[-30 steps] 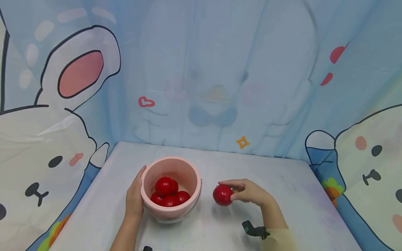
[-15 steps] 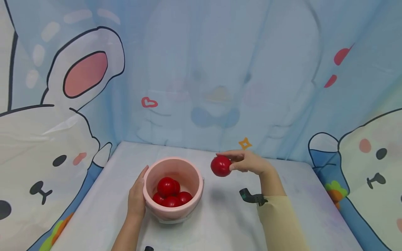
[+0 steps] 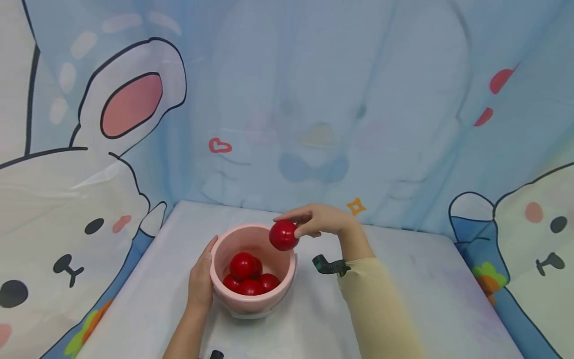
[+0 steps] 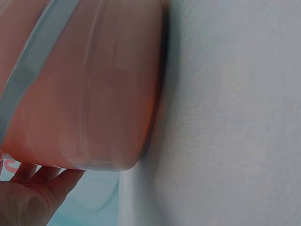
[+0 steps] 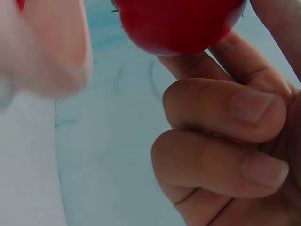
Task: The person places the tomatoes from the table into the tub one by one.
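Observation:
A pink bucket [image 3: 244,305] stands on the white-covered table, with several red tomatoes [image 3: 242,266] piled inside. My left hand [image 3: 201,284] rests along the bucket's left side with its fingers straight; the left wrist view shows the fingertips touching the wall. Between thumb and fingers, my right hand [image 3: 323,219] pinches another tomato [image 3: 283,235] above the bucket's right rim. In the right wrist view a bit of green stem shows at the edge of this tomato [image 5: 181,23], and two fingers are curled below it.
A pale grey handle [image 4: 40,49] hangs across the bucket's side. Behind the table [image 3: 403,294] hangs a blue curtain [image 3: 323,99] printed with cartoon animals. A small black wrist camera [image 3: 329,265] sits at the right wrist.
My right hand has lifted the tomato from low over the table and carried it left to the bucket's rim. My left hand has stayed against the bucket.

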`<state>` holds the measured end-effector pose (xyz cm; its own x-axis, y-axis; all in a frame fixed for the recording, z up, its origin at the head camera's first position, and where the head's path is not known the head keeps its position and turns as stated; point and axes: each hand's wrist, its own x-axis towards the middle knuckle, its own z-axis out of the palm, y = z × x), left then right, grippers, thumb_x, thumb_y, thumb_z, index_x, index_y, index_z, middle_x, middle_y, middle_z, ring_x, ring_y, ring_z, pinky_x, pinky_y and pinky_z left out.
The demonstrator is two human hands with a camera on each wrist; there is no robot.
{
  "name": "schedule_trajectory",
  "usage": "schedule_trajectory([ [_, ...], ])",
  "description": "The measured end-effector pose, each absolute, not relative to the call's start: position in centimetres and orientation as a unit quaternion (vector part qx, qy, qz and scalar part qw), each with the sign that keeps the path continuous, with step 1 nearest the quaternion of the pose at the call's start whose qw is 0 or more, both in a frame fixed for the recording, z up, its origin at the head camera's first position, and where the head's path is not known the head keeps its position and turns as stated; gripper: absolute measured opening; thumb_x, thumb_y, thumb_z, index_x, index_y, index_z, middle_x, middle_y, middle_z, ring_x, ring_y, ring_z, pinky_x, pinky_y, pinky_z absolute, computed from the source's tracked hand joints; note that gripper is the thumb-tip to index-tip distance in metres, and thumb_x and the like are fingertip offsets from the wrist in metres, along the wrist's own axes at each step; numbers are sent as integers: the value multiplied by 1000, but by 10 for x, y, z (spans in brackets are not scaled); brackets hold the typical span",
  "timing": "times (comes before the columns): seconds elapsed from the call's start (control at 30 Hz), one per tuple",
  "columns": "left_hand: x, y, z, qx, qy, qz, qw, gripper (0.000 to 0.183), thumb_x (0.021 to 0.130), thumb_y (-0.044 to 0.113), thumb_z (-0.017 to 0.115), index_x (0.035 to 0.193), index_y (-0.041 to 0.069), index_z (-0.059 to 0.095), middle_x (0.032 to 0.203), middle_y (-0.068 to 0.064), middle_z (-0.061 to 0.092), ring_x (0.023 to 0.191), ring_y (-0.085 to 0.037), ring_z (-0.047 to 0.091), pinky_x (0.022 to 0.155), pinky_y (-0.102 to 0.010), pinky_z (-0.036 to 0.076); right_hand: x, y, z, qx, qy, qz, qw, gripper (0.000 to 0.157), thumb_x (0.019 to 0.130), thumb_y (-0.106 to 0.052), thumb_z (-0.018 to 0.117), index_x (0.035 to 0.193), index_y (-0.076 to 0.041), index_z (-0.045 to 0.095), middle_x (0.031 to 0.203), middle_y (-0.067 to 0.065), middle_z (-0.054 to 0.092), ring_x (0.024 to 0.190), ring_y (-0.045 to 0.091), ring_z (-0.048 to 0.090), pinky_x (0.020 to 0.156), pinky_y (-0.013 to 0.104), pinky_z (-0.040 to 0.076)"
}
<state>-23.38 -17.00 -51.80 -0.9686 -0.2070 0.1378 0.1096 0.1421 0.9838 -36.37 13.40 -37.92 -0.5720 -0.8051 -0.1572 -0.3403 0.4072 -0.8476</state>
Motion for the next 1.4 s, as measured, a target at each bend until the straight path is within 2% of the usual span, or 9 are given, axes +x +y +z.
schedule_trajectory([
  [0.07,-234,-169,-519,34,-747,-653,121,44,99,60,38,143,53,40,151,23,42,146,-12,36,112,-49,40,-366,121,-378,-375,784,-392,302,50,88,-34,71,136,-31,60,120,2,69,53,15,43,49,23,39],
  [0.3,-235,-167,-519,35,-745,-656,116,45,99,61,38,143,52,41,152,20,42,146,-14,36,112,-50,39,-372,77,-371,-394,774,-350,350,55,87,-33,70,139,-21,58,120,0,67,54,15,43,51,25,41],
  [0.43,-235,-167,-518,35,-744,-658,114,45,99,60,38,144,50,42,153,19,42,146,-15,36,112,-50,39,-372,58,-370,-386,777,-330,371,55,85,-35,72,137,-26,60,118,-1,68,60,19,47,54,27,43],
  [0.57,-235,-167,-518,36,-745,-657,112,45,99,61,39,143,51,42,152,20,42,147,-14,36,112,-50,39,-372,43,-374,-380,779,-315,387,49,86,-34,73,134,-32,62,118,-5,69,78,19,56,63,30,50],
  [0.73,-235,-168,-519,34,-745,-657,111,45,99,61,39,143,52,41,153,19,42,147,-15,36,113,-51,38,-370,28,-383,-370,778,-293,415,46,86,-33,74,130,-37,64,117,-4,67,88,18,58,71,31,55],
  [0.9,-235,-170,-520,34,-745,-656,112,45,99,62,37,142,53,42,153,19,42,147,-16,36,113,-51,38,-366,15,-391,-346,773,-281,452,50,81,-32,79,128,-38,64,124,-6,62,113,18,57,88,43,58],
  [1.07,-235,-170,-520,36,-747,-654,114,45,99,61,38,143,52,42,153,18,42,146,-17,37,112,-51,39,-364,5,-397,-357,767,-259,466,51,79,-31,81,126,-41,65,119,-4,63,88,27,60,75,39,56],
  [1.27,-234,-171,-520,36,-749,-652,116,48,99,60,40,145,49,41,154,18,41,147,-18,35,112,-52,38,-364,-2,-402,-371,753,-254,481,51,80,-30,80,127,-41,64,120,-4,61,89,17,59,74,35,57],
  [1.4,-235,-172,-521,35,-750,-650,118,50,99,61,38,147,46,41,154,19,41,147,-17,35,113,-53,37,-363,-2,-405,-366,752,-256,485,49,81,-32,79,126,-43,64,117,-3,62,75,20,58,66,31,54],
])
